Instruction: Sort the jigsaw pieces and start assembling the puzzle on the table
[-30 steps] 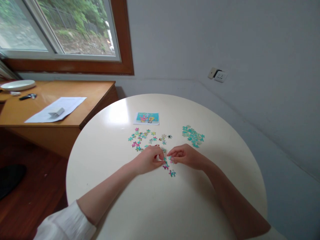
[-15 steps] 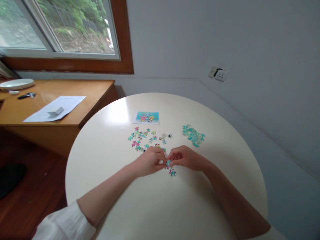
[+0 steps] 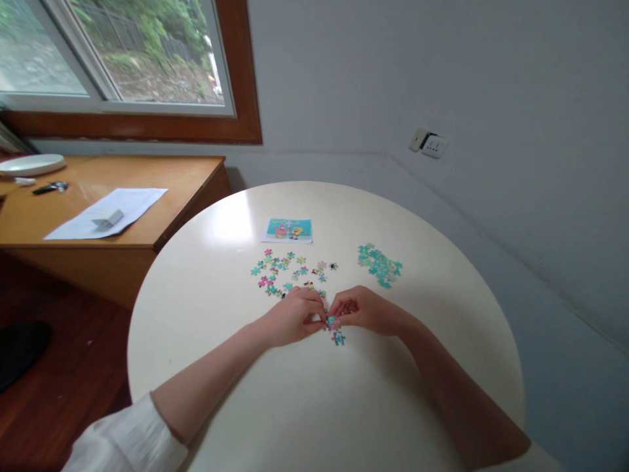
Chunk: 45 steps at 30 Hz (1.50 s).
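Observation:
Several joined jigsaw puzzle pieces, teal and pink, lie on the white round table between my hands. My left hand pinches the left edge of this cluster with thumb and fingers. From the other side my right hand is closed on its upper right part, fingertips almost meeting those of the left. The fingers partly cover the pieces there. Just beyond my left hand lies a spread of loose, multicoloured puzzle pieces. A pile of teal pieces is farther off to the right.
A picture card with cartoon figures lies behind the loose pieces. At the left stands a wooden desk with paper, a small white block and a white plate. A wall rises behind the table.
Both hands stay pinched at the puzzle cluster with hardly any movement. The whole view has shifted very slightly.

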### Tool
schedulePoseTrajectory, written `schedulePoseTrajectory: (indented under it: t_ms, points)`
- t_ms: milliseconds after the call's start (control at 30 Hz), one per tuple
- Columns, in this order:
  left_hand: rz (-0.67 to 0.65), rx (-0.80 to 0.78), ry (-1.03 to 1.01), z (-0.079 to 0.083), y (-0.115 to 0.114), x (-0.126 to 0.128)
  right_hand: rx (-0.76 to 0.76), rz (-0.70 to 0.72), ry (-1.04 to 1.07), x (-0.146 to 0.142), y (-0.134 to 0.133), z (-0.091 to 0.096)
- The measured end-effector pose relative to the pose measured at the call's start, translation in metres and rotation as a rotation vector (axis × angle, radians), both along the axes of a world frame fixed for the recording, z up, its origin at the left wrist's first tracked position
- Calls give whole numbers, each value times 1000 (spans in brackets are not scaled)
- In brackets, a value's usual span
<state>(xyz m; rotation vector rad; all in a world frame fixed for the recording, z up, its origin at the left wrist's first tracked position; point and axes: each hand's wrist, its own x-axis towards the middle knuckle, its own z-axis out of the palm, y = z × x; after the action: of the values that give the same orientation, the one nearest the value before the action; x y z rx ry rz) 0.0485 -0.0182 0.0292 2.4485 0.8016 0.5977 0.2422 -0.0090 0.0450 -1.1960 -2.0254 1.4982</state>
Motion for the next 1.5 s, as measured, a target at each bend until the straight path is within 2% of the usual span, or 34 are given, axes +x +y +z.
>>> schedulePoseTrajectory:
  t_ms: [400,1033,1233,1500]
  points:
    - [-16,34,-14,-3,1,1,-39,55,-67,2,2,-1]
    - [-24,47,-17,-3,2,1,82,78,-171,0,0,2]
    - [-16,43,-1,-3,1,1,174,86,-214,0,0,0]
    - [-20,51,-14,-4,2,0,133,90,-224,0,0,1]
